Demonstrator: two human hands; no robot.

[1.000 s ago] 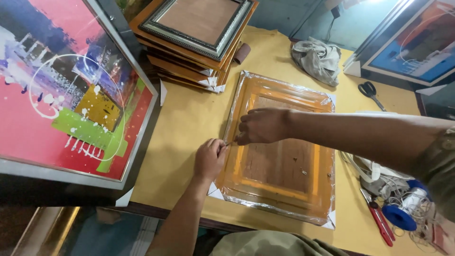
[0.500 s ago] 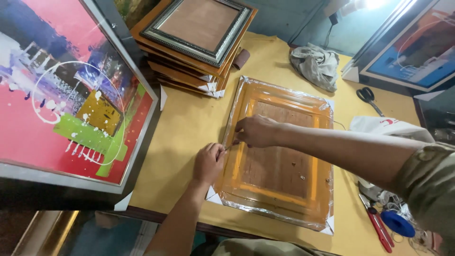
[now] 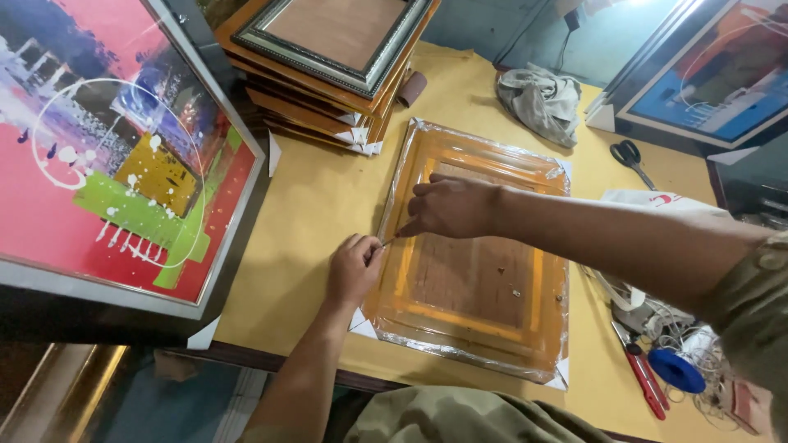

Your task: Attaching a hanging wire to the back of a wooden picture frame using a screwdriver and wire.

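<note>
Wrapped frame (image 3: 476,287) flat on yellow tabletop (image 3: 320,197), w/ both hands on it.

Your light pours in from the top right, cool and bright, and washes out that corner. Glare streaks run along the clear wrap on the wooden frame (image 3: 476,271) under your hands, strongest down its left edge and near side. Soft shadows sit beside your left hand (image 3: 355,269) and right hand (image 3: 450,207). The yellow table (image 3: 320,197) is evenly lit and sharp. Below its front edge everything falls dim and murky. Straight lines bow slightly at the borders.
</note>
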